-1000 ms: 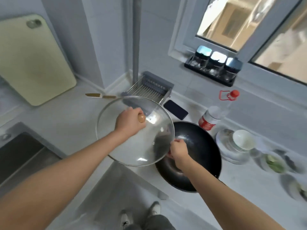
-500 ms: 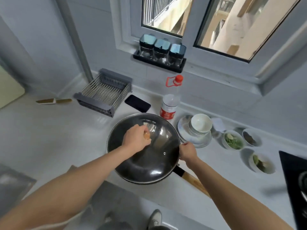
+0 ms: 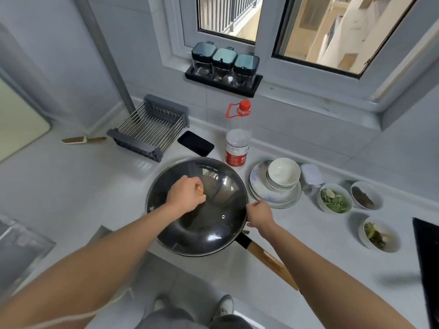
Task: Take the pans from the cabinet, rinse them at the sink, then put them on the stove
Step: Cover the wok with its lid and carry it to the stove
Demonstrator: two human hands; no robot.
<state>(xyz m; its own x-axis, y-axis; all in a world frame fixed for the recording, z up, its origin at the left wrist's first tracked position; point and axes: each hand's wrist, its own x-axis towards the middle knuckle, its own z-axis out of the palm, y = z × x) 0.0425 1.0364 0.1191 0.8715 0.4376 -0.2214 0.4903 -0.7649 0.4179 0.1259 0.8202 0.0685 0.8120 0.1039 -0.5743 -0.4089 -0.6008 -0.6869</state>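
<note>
Head view: your left hand (image 3: 185, 197) fists the glass lid (image 3: 213, 224) knob; right hand (image 3: 259, 214) fingers pinch the lid's rim atop the wok (image 3: 183, 248).

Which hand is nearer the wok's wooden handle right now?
Right. The right hand rests at the lid's rim just above where the wooden handle joins the wok; the left hand grips the lid's knob at the centre, farther away.
</note>
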